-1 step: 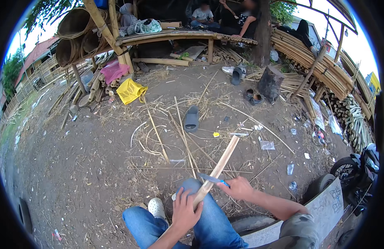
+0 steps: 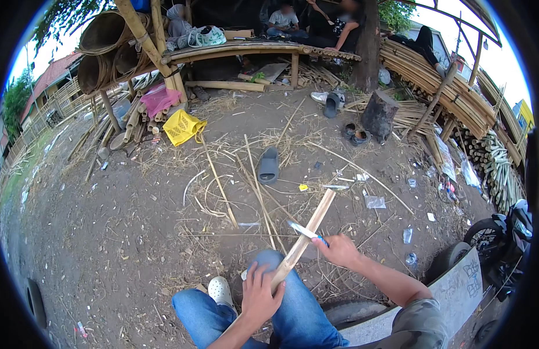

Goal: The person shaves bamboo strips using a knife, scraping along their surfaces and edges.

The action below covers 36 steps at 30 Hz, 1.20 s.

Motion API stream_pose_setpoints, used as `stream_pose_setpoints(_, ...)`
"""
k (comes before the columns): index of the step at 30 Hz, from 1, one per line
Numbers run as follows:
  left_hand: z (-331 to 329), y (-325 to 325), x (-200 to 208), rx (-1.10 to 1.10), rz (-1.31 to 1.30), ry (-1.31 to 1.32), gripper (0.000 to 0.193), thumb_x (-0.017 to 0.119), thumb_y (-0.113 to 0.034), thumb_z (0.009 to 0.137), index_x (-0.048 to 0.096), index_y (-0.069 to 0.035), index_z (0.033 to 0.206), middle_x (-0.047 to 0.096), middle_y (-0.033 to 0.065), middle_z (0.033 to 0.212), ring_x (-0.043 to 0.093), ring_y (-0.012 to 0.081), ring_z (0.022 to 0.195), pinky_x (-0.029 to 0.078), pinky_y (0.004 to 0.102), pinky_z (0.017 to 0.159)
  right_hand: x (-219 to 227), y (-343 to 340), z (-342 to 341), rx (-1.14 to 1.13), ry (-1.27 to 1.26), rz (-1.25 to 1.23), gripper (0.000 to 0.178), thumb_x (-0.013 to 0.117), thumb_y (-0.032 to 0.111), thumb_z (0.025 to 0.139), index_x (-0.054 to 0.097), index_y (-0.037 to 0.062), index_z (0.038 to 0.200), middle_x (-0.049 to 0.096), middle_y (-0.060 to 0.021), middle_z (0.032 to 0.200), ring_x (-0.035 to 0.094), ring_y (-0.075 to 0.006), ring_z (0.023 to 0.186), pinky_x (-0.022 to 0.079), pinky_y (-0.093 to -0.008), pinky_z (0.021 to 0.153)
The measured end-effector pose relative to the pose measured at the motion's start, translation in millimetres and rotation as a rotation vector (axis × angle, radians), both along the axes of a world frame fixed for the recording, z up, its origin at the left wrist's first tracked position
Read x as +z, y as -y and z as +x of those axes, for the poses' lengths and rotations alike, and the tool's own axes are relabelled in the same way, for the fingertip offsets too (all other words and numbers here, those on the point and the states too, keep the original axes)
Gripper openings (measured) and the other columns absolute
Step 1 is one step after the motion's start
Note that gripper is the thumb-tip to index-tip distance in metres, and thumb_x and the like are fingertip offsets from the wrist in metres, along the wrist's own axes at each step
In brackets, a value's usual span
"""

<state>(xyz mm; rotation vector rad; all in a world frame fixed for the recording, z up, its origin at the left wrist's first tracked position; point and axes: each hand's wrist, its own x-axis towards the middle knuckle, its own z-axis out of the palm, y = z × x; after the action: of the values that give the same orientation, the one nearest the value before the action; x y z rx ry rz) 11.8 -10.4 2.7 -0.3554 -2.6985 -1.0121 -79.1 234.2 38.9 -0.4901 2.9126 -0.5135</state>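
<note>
My left hand (image 2: 260, 295) is wrapped round the lower end of a split bamboo strip (image 2: 291, 260), pressing it on my knee. The strip slants up and away to the right, its pale inner face showing. In my right hand (image 2: 339, 251) is a knife (image 2: 299, 228) with a blue handle. Its bright blade lies across the strip, near the middle, with the tip pointing left and away from me. Most of the handle is hidden by my fingers. Just beyond the strip's far end, a second blade-like thing (image 2: 337, 187) lies on the ground.
Bamboo shavings and thin strips (image 2: 259, 192) litter the ground around a grey slide sandal (image 2: 269, 166). Farther off are a yellow basket (image 2: 184, 128), a tree stump (image 2: 379, 116) and a bamboo platform (image 2: 240, 51) with people on it. A motorcycle (image 2: 508, 238) stands at right.
The knife and my right hand have slid up the strip, away from my knee. The blade's angle has turned a little. My left hand stays in place.
</note>
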Motion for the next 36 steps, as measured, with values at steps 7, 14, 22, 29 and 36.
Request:
stream_pose_setpoints(7,-3.3,-5.1,-1.6,0.008,-0.043,-0.007,0.035,0.07,-0.024,0.083,0.059,-0.003,0.109,0.048,0.0135,0.13,0.037,0.0396,0.131,0.036,0.0513,0.104,-28.8,12.6,14.8,-0.051,0.043,-0.146,0.069,0.038,0.06,0.096,0.071,0.0016,0.079,0.064,-0.0257,0.068,0.066,-0.0448,0.073,0.054,-0.0504,0.072)
stream_pose_setpoints(14,0.0,-3.4,-1.0,-0.006,-0.028,-0.032,0.036,0.068,-0.028,0.085,0.057,-0.003,0.109,0.048,0.0133,0.13,0.038,0.0414,0.13,0.04,0.0554,0.095,4.6,-34.9,-76.6,-0.46,0.022,-0.036,0.064,0.037,0.057,0.098,0.073,0.0058,0.084,0.065,-0.0256,0.07,0.066,-0.0445,0.073,0.054,-0.0512,0.074)
stream_pose_setpoints(22,-0.5,2.2,-1.5,-0.005,-0.039,-0.001,0.037,0.069,-0.025,0.084,0.058,-0.003,0.111,0.048,0.0131,0.131,0.037,0.0395,0.132,0.036,0.0508,0.103,-3.0,-24.4,-51.7,-0.357,0.058,-0.143,0.069,0.038,0.062,0.095,0.068,0.0021,0.075,0.062,-0.022,0.06,0.065,-0.0436,0.066,0.054,-0.0497,0.069)
stream_pose_setpoints(29,0.5,-1.8,-2.8,-0.004,-0.044,-0.006,0.037,0.07,-0.025,0.083,0.059,-0.003,0.11,0.05,0.0133,0.128,0.038,0.0394,0.131,0.037,0.0504,0.102,-17.0,-8.3,-10.9,-0.198,0.09,-0.116,0.071,0.038,0.06,0.096,0.064,0.0,0.069,0.061,-0.0226,0.058,0.064,-0.0452,0.063,0.053,-0.0485,0.057)
stream_pose_setpoints(36,-3.8,-0.4,1.1,-0.012,-0.028,0.004,0.035,0.07,-0.023,0.083,0.059,-0.002,0.109,0.049,0.0133,0.128,0.038,0.0396,0.131,0.037,0.0501,0.102,-6.3,-24.9,-54.4,-0.437,0.048,-0.106,0.064,0.041,0.056,0.096,0.07,0.0025,0.077,0.063,-0.027,0.067,0.065,-0.0458,0.071,0.055,-0.0498,0.067)
